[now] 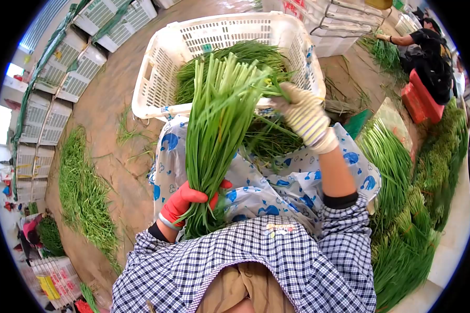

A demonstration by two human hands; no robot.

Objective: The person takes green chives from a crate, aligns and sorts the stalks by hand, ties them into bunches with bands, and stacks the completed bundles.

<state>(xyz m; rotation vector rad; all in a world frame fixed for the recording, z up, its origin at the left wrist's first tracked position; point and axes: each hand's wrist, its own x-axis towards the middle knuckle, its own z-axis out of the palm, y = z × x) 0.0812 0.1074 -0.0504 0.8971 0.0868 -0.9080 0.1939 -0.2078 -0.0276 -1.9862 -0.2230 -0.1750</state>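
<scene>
My left hand [188, 202], in a red glove, is closed around the leafy lower end of a big bunch of garlic chives [214, 141]. The bunch stands nearly upright before me, pale cut ends at the top. My right hand [305, 115], in a striped knit glove, is beside those ends, its fingers pinched on a few loose chive blades [273, 89]; motion blurs them a little. A plastic sheet with blue prints [292, 195] covers my lap, with loose green blades [271, 138] lying on it beneath my right hand.
A white slotted crate [159, 68] ahead holds more greens [245, 55]. Chive bundles [389, 161] are piled on my right. Trimmings [83, 188] litter the floor at left. Stacked white crates [70, 68] line the left side. A person in black [428, 52] works at the far right.
</scene>
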